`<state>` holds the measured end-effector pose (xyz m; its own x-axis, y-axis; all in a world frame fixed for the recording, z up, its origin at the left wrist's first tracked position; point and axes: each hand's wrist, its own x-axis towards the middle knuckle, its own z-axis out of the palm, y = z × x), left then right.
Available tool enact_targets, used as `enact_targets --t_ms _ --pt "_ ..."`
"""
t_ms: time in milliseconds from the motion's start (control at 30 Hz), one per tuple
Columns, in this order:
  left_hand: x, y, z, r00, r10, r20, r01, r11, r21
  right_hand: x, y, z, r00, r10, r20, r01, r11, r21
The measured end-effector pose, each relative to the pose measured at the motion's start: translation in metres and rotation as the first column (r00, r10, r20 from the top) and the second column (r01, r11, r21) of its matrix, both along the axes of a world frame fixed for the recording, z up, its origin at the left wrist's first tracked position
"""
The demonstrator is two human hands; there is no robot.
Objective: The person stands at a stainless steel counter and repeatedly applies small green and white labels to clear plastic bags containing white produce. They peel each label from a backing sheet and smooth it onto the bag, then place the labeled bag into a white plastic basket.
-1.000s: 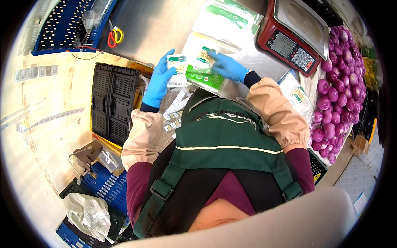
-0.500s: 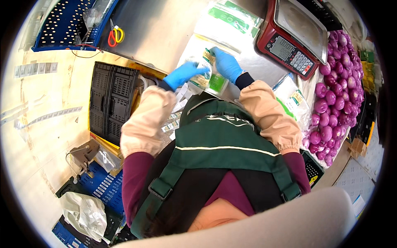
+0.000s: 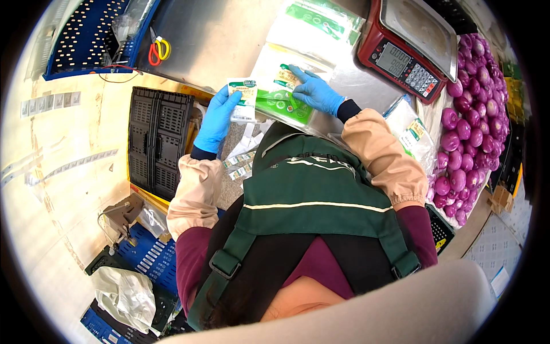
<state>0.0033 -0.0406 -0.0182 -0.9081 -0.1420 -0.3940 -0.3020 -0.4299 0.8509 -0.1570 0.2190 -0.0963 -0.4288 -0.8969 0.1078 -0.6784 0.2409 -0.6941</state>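
My left hand [image 3: 214, 121], in a blue glove, pinches a white, green and yellow label [image 3: 244, 96] between thumb and fingers at the table's near edge. To its right lies a clear and green plastic bag [image 3: 281, 106], flat on the metal table. A similar label [image 3: 284, 79] sits on that bag. My blue-gloved right hand [image 3: 319, 95] rests over it, fingers stretched out, with fingertips touching the label's right side. Behind are more green-printed plastic bags [image 3: 318, 22], laid flat in a pile.
A red digital scale [image 3: 404, 63] stands at the right, beside many purple onions [image 3: 470, 132]. Another labelled bag [image 3: 413, 135] lies near my right forearm. Scissors [image 3: 158, 49] with red and yellow handles are at the far left. Label strips [image 3: 240, 163] hang below the table edge.
My hands have drawn apart from holding labels together. The left moved left with a label; the right stays over the bag, where a label now lies under its fingertips.
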Motion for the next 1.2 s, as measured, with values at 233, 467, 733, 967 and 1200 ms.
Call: enact_targets --t_ms 233,467,733,967,1200 --pt "-0.054 0.04 -0.033 0.992 0.067 0.108 -0.051 0.989 -0.138 -0.065 -0.013 0.069 0.615 -0.773 0.153 0.71 0.46 -0.533" --pt "-0.11 0.067 -0.073 0.985 0.026 0.169 0.041 0.923 -0.383 -0.012 -0.033 0.003 0.921 -0.39 0.0 0.39 0.921 0.009" --pt "0.014 0.015 0.013 0.822 -0.505 0.264 0.494 0.862 0.112 -0.001 -0.009 0.03 0.999 0.039 0.008 -0.04 0.998 0.039" --pt "0.028 -0.002 0.01 0.993 0.111 0.046 -0.113 0.993 0.036 0.002 -0.001 -0.005 1.0 0.004 0.028 -0.005 0.999 0.051" --pt "-0.013 0.019 -0.014 0.998 0.034 -0.047 -0.029 0.994 0.104 -0.011 -0.008 0.006 0.909 -0.259 0.325 0.291 0.955 -0.053"
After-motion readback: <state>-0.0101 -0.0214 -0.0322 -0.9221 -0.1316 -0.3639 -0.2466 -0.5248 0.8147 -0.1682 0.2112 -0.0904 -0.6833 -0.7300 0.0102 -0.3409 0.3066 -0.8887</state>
